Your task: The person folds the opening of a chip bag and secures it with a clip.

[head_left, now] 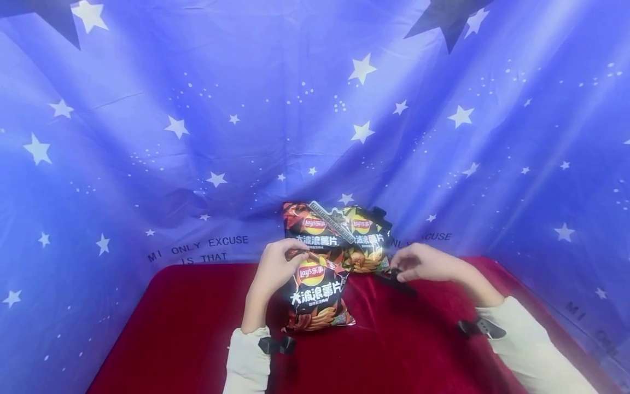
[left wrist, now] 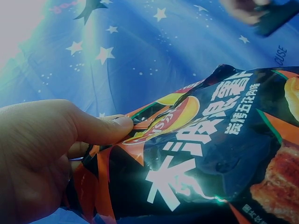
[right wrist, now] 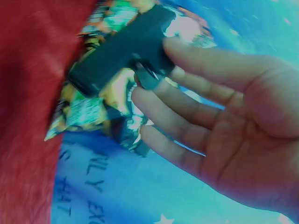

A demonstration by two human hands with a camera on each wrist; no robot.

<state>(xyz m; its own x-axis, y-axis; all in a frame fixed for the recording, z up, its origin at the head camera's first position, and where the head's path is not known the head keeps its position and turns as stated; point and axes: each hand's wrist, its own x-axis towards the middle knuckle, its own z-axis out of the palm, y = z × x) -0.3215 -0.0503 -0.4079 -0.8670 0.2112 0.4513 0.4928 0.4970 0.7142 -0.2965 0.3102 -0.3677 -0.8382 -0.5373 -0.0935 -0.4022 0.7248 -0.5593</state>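
My left hand (head_left: 276, 268) pinches the top corner of the front bag of chips (head_left: 319, 298), a black and orange Lay's bag. The left wrist view shows my thumb pressed on its creased top edge. To the right, my right hand (head_left: 428, 264) holds a black clip-like piece (right wrist: 124, 51) between thumb and fingers. It is a straight bar with a short part sticking out; its exact kind is hard to tell. Behind the front bag, an orange-topped chip bag (head_left: 299, 216) and a yellow-green chip bag (head_left: 365, 254) stand side by side.
A slanted strip with a keyboard pattern (head_left: 332, 221) lies across the back bags' tops. A dark piece (head_left: 381, 215) sits at the right bag's upper corner. Red cloth (head_left: 197, 323) covers the table, and a blue starry curtain (head_left: 275, 137) hangs behind and at both sides.
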